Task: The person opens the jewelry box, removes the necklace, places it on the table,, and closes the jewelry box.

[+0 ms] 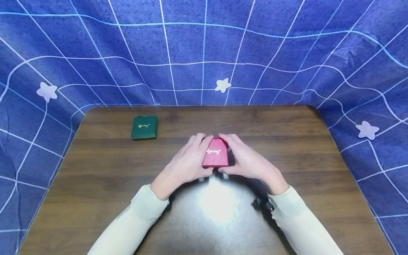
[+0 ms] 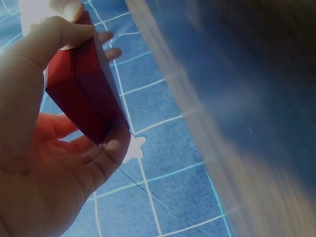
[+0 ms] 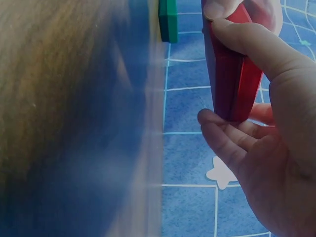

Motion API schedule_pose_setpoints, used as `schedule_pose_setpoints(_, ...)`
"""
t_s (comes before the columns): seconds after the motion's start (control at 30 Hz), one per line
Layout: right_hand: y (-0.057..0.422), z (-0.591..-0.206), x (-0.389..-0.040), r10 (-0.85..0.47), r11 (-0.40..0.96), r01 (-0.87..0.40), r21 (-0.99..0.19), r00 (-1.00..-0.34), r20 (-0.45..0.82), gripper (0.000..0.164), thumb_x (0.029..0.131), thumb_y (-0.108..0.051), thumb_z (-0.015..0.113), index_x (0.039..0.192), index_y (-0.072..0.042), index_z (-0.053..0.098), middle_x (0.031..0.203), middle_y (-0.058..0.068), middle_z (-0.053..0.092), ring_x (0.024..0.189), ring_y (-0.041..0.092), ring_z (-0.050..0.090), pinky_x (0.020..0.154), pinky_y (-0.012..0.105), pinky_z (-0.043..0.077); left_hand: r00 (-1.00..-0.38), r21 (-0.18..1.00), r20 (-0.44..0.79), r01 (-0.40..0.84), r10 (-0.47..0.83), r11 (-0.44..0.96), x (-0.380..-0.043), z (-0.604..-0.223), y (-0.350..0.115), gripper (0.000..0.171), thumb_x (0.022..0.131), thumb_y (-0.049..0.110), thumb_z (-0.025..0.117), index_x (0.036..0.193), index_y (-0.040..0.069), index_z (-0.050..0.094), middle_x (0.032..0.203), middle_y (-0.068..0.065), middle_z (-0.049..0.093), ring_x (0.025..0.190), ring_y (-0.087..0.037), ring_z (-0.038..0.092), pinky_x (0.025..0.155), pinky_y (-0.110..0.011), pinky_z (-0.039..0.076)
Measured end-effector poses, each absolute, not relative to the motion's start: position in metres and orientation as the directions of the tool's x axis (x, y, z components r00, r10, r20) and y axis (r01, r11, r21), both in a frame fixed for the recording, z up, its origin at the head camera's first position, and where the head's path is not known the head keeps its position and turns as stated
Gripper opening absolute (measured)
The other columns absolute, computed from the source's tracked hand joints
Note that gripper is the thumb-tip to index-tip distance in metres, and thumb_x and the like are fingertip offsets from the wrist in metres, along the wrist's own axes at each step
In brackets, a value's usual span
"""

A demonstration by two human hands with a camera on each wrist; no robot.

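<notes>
A small red jewelry box [image 1: 215, 154] with pale script on its lid is held up off the table between both hands. My left hand [image 1: 188, 159] grips its left side, with the thumb at the near edge and fingers at the far edge. On the opposite side my right hand [image 1: 250, 159] grips it the same way. In the left wrist view a seam runs along the side of the red box [image 2: 86, 81], and the lid looks closed. The right wrist view shows the red box [image 3: 234, 79] between thumb and fingers.
A green box [image 1: 144, 127] with gold script lies at the back left of the wooden table [image 1: 105, 170]. Behind and beside the table hangs a blue grid-patterned cloth [image 1: 188, 42] with white stars. A bright glare falls on the table's near middle.
</notes>
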State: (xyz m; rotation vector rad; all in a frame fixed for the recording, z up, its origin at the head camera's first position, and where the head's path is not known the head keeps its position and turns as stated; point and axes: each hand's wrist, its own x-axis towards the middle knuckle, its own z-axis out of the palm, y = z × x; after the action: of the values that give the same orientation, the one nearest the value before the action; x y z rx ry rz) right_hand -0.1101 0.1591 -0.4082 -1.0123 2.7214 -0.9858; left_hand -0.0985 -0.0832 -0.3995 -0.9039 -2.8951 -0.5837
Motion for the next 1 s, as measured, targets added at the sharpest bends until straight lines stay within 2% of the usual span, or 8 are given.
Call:
schedule_pose_setpoints(0.33,0.159,-0.412,-0.109,-0.608,0.55,-0.562,-0.618,-0.777,0.165,0.093,0.076,-0.023,0.097,0.15,-0.002,0.045,0.139,0.012,0.052,0.124,0.022,0.055,0.109,0.042,0.049,-0.831,0.395,0.157,0.548,0.533,0.738,-0.093,-0.401,-0.083,0.101,0.074,0.034,0.096,0.155,0.002,0.045,0.142,-0.014,0.049,0.123,-0.03,0.049,0.102,-0.043,0.055)
schedule_pose_setpoints(0.53,0.16,-0.413,-0.109,-0.61,0.537,-0.564,-0.627,-0.773,0.172,0.093,0.075,-0.024,0.098,0.15,-0.004,0.046,0.138,0.009,0.052,0.123,0.019,0.055,0.109,0.041,0.049,-0.825,0.47,0.171,0.549,0.539,0.691,-0.093,-0.405,-0.088,0.1,0.076,0.03,0.096,0.157,0.002,0.043,0.146,-0.013,0.046,0.129,-0.029,0.047,0.106,-0.044,0.052)
schedule_pose_setpoints(0.73,0.162,-0.413,-0.109,-0.611,0.521,-0.573,-0.633,-0.768,0.192,0.093,0.074,-0.024,0.098,0.149,-0.004,0.046,0.136,0.008,0.054,0.119,0.019,0.057,0.107,0.043,0.051,-0.816,0.561,0.193,0.547,0.545,0.621,-0.094,-0.406,-0.095,0.104,0.077,0.024,0.098,0.159,0.001,0.039,0.15,-0.014,0.044,0.136,-0.029,0.046,0.115,-0.044,0.045)
schedule_pose_setpoints(1.0,0.165,-0.412,-0.109,-0.612,0.51,-0.556,-0.656,-0.771,0.178,0.094,0.075,-0.024,0.098,0.15,-0.006,0.045,0.137,0.008,0.053,0.114,0.018,0.062,0.102,0.043,0.054,-0.819,0.638,0.185,0.52,0.543,0.568,-0.094,-0.408,-0.1,0.108,0.076,0.021,0.098,0.162,0.002,0.035,0.15,-0.015,0.044,0.135,-0.027,0.047,0.117,-0.044,0.042)
